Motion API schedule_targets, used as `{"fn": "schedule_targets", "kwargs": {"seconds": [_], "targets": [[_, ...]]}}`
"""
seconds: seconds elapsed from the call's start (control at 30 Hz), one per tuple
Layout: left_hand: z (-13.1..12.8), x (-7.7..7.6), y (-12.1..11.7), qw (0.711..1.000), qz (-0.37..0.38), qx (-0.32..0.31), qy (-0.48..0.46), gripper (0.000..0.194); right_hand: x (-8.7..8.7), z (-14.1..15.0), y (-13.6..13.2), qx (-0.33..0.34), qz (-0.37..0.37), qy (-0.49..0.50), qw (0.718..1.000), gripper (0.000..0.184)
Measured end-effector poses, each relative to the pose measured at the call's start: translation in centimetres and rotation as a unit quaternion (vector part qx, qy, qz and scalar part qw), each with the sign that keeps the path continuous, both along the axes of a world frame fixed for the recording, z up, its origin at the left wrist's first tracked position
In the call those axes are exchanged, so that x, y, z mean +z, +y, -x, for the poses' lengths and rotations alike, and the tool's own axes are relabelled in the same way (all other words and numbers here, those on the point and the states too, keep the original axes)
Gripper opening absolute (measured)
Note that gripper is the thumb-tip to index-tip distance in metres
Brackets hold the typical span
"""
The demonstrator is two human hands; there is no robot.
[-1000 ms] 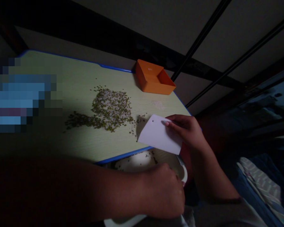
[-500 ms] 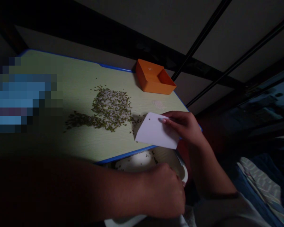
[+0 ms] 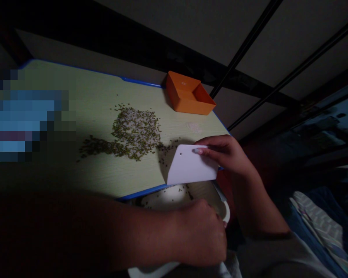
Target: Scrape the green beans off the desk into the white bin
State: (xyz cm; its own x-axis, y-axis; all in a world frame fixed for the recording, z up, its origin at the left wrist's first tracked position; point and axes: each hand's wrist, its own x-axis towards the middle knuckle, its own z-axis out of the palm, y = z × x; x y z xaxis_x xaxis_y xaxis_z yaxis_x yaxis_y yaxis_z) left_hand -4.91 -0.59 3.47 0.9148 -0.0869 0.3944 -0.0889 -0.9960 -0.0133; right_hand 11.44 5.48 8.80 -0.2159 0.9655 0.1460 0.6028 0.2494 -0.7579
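My right hand (image 3: 220, 152) pinches a flat white plastic scraper (image 3: 193, 166) between thumb and fingers. The scraper's long lower edge lies at the blue rim of the pale green table (image 3: 104, 177). Just below that rim is a white basin (image 3: 174, 195) with scattered small green grains inside. My left hand (image 3: 203, 231) is closed at the near right side of the basin, gripping it; its fingertips are mostly hidden. On the table, a spread of green and whitish grains (image 3: 136, 133) tails off to the left, and a few loose grains (image 3: 165, 150) lie beside the scraper.
An orange open box (image 3: 191, 96) stands at the table's far right corner. A faint whitish patch (image 3: 193, 127) lies in front of it. Dark-framed panels (image 3: 258, 50) rise behind the table. Striped cloth (image 3: 319, 220) is at the right. A pixelated patch covers the left side.
My right hand has brought the scraper down and toward me, from over the tabletop to the blue rim. My left hand and the basin stay where they were.
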Motion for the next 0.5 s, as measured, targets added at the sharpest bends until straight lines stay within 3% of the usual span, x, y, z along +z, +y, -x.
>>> {"fn": "schedule_targets", "kwargs": {"seconds": [0.13, 0.3, 0.5], "targets": [[0.0, -0.1, 0.1, 1.000, -0.004, -0.008, -0.001, 0.021, 0.2, -1.0, -1.4, -0.060, -0.062, -0.009, 0.996, 0.016], [0.0, -0.1, 0.2, 1.000, -0.008, -0.007, -0.002, 0.023, 0.1, -3.2, -4.7, -0.181, -0.152, -0.016, 0.971, 0.009], [-0.1, -0.3, 0.1, 1.000, -0.006, -0.006, 0.005, 0.025, -0.9, -4.0, -8.6, -0.202, -0.242, -0.211, 0.925, 0.002]]}}
